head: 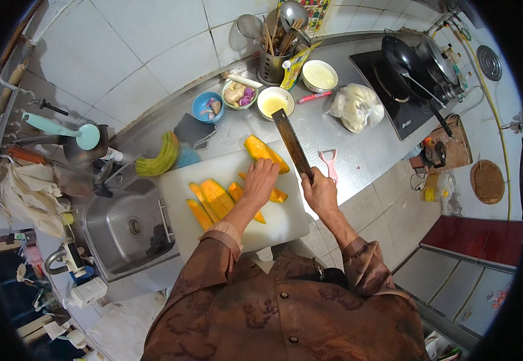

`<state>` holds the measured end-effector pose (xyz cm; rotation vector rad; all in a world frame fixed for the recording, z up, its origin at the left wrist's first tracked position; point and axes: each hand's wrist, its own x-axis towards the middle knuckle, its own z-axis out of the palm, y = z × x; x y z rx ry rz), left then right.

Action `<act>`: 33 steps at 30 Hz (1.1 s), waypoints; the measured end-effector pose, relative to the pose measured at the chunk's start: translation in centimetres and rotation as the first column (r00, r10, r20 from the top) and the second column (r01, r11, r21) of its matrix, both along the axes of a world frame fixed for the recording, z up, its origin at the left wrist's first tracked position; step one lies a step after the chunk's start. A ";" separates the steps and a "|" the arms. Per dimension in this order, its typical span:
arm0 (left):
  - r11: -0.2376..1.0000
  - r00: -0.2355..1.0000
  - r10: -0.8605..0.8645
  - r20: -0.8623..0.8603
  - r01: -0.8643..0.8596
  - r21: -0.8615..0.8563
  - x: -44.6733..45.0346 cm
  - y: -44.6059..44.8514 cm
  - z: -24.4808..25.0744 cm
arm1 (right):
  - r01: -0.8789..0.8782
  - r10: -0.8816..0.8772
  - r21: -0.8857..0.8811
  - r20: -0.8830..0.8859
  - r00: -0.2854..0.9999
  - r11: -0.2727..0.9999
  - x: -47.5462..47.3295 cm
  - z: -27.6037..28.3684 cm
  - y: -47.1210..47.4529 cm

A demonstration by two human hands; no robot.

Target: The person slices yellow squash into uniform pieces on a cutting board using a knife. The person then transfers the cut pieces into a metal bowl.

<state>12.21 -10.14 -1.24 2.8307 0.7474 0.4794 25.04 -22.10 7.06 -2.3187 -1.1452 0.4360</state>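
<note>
My right hand (321,193) grips the handle of a dark-bladed cleaver (294,142), its blade seen nearly edge-on and raised over the right side of a white cutting board (239,239). My left hand (260,180) is over the pumpkin on the board, fingers bent down. Its fingertips are at the lower edge of a large pumpkin wedge (266,152). Under that hand lies a pumpkin slice (278,195), partly covered; whether the fingers hold it is hidden. Several cut pumpkin slices (216,198) rest left of my left hand.
A steel sink (108,221) adjoins the board at left, with bananas (158,155) above. Behind stand a blue bowl (208,107), a garlic-and-ginger bowl (239,94), a bowl of yellow liquid (276,103) and a utensil holder (272,67). A pink peeler (329,164), bagged dough (357,108) and cooktop wok (405,67) sit right.
</note>
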 end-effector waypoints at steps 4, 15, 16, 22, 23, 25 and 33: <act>0.995 0.992 -0.092 -0.086 0.094 0.024 0.0 0.5 -0.7 | -0.059 0.059 -0.024 0.020 0.998 0.998 -0.1 -0.1 0.3; 0.980 0.980 -0.197 -0.003 0.197 -0.025 -3.4 -3.7 -0.3 | -0.263 0.264 -0.117 -0.011 0.964 0.958 -1.1 -2.0 1.7; 0.981 0.982 -0.190 -0.006 0.190 -0.043 -3.4 -3.7 -0.4 | -0.251 0.250 -0.125 -0.022 0.968 0.960 -1.4 -2.2 1.9; 0.979 0.986 -0.169 -0.003 0.168 -0.113 -4.0 -3.9 -0.4 | -0.302 0.300 -0.137 -0.037 0.953 0.943 -2.0 -3.4 2.7; 0.982 0.986 -0.167 -0.006 0.166 -0.094 -4.0 -3.9 -0.5 | -0.287 0.283 -0.135 -0.048 0.958 0.948 -2.2 -3.5 2.8; 0.986 0.987 -0.159 -0.011 0.158 -0.054 -4.1 -3.8 -0.8 | -0.258 0.251 -0.128 -0.069 0.965 0.958 -2.8 -3.6 3.0; 0.979 0.981 -0.196 -0.004 0.195 -0.066 -4.2 -3.7 -0.9 | -0.243 0.237 -0.165 -0.055 0.970 0.956 -3.1 -3.7 2.8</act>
